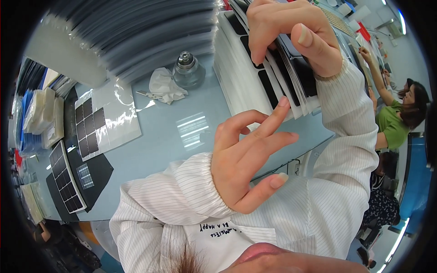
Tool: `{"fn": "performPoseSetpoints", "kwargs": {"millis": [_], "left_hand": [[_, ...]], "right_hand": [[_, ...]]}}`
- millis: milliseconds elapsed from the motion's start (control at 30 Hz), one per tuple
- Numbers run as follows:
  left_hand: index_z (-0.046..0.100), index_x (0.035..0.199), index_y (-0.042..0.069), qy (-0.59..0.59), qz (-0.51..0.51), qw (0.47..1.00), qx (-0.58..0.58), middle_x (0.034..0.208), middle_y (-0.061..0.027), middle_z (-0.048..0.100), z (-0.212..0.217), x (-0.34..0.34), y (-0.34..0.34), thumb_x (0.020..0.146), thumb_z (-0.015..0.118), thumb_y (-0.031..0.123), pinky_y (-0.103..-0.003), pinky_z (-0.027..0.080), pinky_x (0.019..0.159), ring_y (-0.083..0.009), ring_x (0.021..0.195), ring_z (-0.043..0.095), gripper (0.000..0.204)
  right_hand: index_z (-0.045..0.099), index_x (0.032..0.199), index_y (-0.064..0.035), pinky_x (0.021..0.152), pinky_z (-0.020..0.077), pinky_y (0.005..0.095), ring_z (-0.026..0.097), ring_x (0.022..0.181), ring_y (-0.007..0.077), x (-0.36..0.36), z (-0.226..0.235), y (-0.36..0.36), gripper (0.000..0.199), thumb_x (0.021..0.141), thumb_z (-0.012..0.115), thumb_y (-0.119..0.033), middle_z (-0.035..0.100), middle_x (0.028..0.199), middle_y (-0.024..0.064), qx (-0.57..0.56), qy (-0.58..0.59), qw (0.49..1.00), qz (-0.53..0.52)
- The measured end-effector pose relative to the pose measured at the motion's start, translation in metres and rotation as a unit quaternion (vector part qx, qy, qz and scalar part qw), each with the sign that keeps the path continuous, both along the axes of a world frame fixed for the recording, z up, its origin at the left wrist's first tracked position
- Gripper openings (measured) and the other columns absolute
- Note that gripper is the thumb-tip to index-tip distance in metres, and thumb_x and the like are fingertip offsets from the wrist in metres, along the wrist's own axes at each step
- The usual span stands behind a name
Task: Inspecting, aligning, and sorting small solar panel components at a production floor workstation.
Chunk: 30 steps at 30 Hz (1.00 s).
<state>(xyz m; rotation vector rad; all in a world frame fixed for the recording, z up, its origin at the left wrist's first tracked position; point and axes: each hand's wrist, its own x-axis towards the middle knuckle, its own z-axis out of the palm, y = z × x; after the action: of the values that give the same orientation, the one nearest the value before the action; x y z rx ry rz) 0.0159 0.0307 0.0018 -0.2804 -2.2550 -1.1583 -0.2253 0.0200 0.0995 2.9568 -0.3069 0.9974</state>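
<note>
My right hand (296,36) is over a thick stack of white sheets with black rounded rectangles (268,86) at the upper right. Its index finger bends down onto the sheets, and its thumb stands apart from it. Several sheets fan out below the palm; the other fingers are partly hidden. Just left of these sheets rises a white, layered pile (230,68). My left hand (248,164) is open in front of the stack, fingers spread and nothing in them. Its longest fingertip reaches close to the near edge of the sheets; whether it touches I cannot tell.
A glass bottle with a metal top (186,70) stands by a crumpled white tissue (166,86) and a small blade. Dark plastic-wrapped sheets (150,32) are piled behind. On the left lie clear film with black squares (111,118) and a black-squared panel (68,177). A person in green (396,118) works at the right.
</note>
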Motion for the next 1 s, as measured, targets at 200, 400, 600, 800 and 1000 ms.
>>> {"fn": "performPoseSetpoints", "kwargs": {"millis": [200,400,600,800,1000], "left_hand": [[0.058,0.117,-0.001,0.018,-0.020,1.000,0.007,0.140,-0.0259,0.045,0.001,0.003,-0.006,0.091,0.044,0.041,-0.034,0.039,0.083,-0.0303,0.101,0.046,0.051],[0.051,0.120,-0.004,0.028,0.038,0.960,0.276,0.114,-0.0193,0.059,0.011,-0.004,-0.031,0.093,0.047,0.026,-0.033,0.045,0.082,-0.0247,0.090,0.055,0.041],[0.046,0.123,-0.005,-0.200,-0.064,0.834,0.510,0.100,-0.0195,0.062,0.053,-0.047,-0.065,0.101,0.030,0.040,-0.039,0.054,0.076,-0.0316,0.082,0.066,0.053],[0.042,0.123,-0.012,-0.304,-0.086,0.814,0.488,0.094,-0.0251,0.061,0.075,-0.084,-0.075,0.097,0.031,0.052,-0.041,0.060,0.072,-0.0366,0.080,0.069,0.070],[0.047,0.119,-0.014,-0.336,0.017,0.841,0.424,0.098,-0.0267,0.063,0.069,-0.102,-0.080,0.093,0.051,0.043,-0.035,0.061,0.072,-0.0311,0.083,0.070,0.063]], "right_hand": [[0.066,0.071,0.0024,0.069,0.0379,0.0322,0.054,0.059,0.0219,-0.003,0.001,-0.006,0.049,0.091,0.051,-0.040,0.063,0.067,0.0109,-0.109,0.064,0.992,0.017],[0.064,0.071,0.0026,0.069,0.0379,0.0328,0.054,0.059,0.0217,-0.008,0.007,-0.001,0.050,0.093,0.049,-0.040,0.061,0.066,0.0096,-0.051,0.069,0.996,-0.006],[0.061,0.064,-0.0006,0.075,0.0395,0.0347,0.048,0.058,0.0218,0.019,0.005,0.042,0.054,0.097,0.040,-0.038,0.060,0.066,0.0081,0.192,-0.093,0.934,-0.285],[0.064,0.067,-0.0013,0.073,0.0410,0.0336,0.052,0.072,0.0217,0.006,0.002,0.048,0.063,0.098,0.035,-0.049,0.060,0.068,0.0084,0.181,-0.081,0.928,-0.316],[0.068,0.077,0.0011,0.064,0.0436,0.0249,0.059,0.062,0.0159,0.029,0.037,0.093,0.044,0.096,0.054,-0.036,0.064,0.067,0.0056,0.051,-0.269,0.822,-0.500]]}}
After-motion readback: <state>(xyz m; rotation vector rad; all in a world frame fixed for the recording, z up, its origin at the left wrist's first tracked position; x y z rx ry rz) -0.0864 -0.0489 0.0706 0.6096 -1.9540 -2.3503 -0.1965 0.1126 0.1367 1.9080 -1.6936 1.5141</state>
